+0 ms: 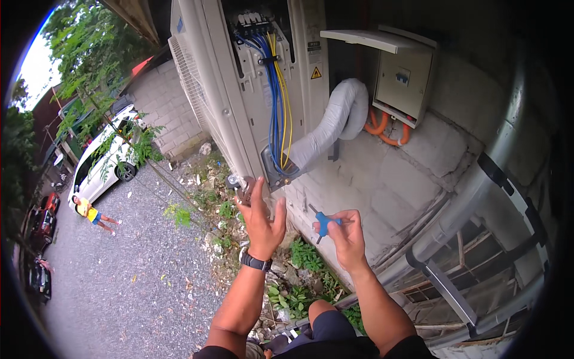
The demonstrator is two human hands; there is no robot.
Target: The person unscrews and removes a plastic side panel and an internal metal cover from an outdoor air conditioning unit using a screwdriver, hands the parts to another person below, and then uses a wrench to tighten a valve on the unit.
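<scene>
In my right hand is a blue three-way hex key, pinched between thumb and fingers, its dark metal tips pointing outward. My left hand, a dark watch on its wrist, is raised with fingers apart at the lower corner of a beige outdoor air-conditioner unit. Whether its fingertips touch the unit or the metal part there I cannot tell. The unit's side is uncovered: blue wires and yellow wires run down from a black terminal block to the bottom opening.
A wrapped grey pipe curves from the unit toward the wall. Beside it hangs an electrical box with a raised lid and orange conduit. Metal ladder rails stand at right. Below left lie gravel, a white car and a person in yellow.
</scene>
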